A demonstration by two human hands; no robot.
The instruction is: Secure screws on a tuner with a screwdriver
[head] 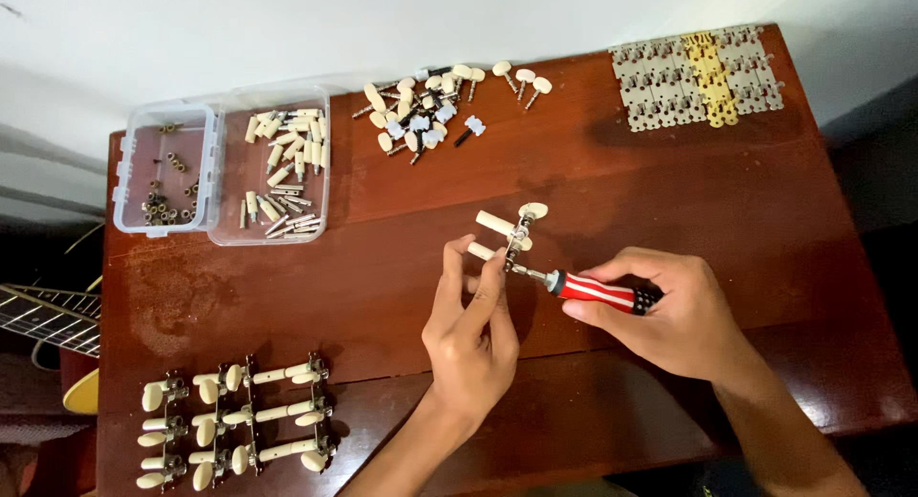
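My left hand [471, 330] pinches a guitar tuner assembly [512, 231], a metal strip with cream knobs, and holds it just above the brown wooden table [669, 200]. In my right hand [666, 310] I grip a screwdriver [598, 291] with a red-and-white striped handle. Its metal tip meets the lower end of the tuner assembly.
Finished tuner sets [234, 422] lie at the front left. Two clear plastic tubs sit at the back left: one with small metal bushings [164, 169], one with cream pegs [282, 162]. Loose cream knobs [430, 110] lie at the back middle, metal plates [698, 76] at the back right. A guitar neck [48, 315] shows left.
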